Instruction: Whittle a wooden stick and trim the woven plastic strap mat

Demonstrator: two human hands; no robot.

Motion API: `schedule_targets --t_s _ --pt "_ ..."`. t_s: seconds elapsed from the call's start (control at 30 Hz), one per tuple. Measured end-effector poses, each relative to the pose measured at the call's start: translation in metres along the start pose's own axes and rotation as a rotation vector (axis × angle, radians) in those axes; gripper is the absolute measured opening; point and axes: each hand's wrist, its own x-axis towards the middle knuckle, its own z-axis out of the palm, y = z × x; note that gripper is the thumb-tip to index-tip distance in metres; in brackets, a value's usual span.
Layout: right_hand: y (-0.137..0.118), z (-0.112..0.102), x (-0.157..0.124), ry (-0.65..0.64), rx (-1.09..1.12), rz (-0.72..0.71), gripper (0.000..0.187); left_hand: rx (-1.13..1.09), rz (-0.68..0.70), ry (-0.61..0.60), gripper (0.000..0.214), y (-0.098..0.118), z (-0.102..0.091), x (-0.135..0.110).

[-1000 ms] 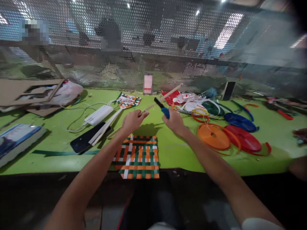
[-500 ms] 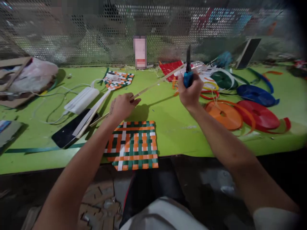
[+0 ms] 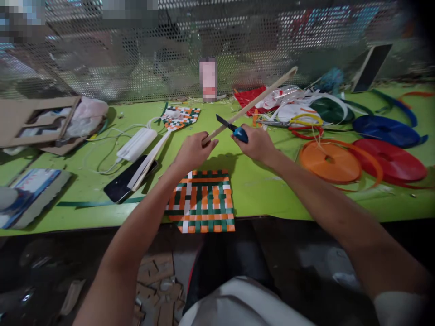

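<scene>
My left hand (image 3: pixel 194 151) is closed around the lower end of a thin pale stick (image 3: pixel 253 104), which slants up and away to the right. My right hand (image 3: pixel 256 144) grips the blue handle of a utility knife (image 3: pixel 239 134). Its dark blade points up and left and lies against or just in front of the stick; I cannot tell whether they touch. Below my hands, a woven mat (image 3: pixel 207 201) of orange, green and white strips overhangs the table's front edge. A smaller woven fan (image 3: pixel 180 118) with a pale handle lies further back, its handle resting across a black phone (image 3: pixel 127 181).
A white power bank (image 3: pixel 136 145) with cables lies left of centre. Cardboard (image 3: pixel 37 120) is at the far left. To the right are orange (image 3: pixel 309 163), red (image 3: pixel 390 165) and blue (image 3: pixel 384 131) strip coils and scissors (image 3: pixel 307 120). Perforated metal (image 3: pixel 163 59) stands behind.
My right hand has come down and left, bringing the knife blade from upright to the stick. The stick's far end now rises higher. The view has shifted slightly left.
</scene>
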Motion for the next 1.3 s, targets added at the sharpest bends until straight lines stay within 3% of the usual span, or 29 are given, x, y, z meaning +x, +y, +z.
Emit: schedule_targets --t_s 0.23,0.4,0.57,1.3 --pt "-0.020 -0.001 -0.010 -0.085 -0.001 -0.058 0.031 -0.143 0.018 -0.071 0.038 0.003 0.000 -0.002" --pt "-0.032 0.000 -0.015 -0.098 -0.042 0.023 0.024 -0.133 -0.023 -0.046 0.039 0.011 0.005 -0.005" --pt "-0.029 -0.004 -0.013 -0.090 -0.058 0.059 0.020 -0.147 -0.051 -0.037 0.035 0.020 0.011 -0.008" --pt "-0.031 0.000 -0.013 -0.126 -0.021 0.044 0.022 -0.146 -0.071 0.019 0.033 0.018 0.013 -0.008"
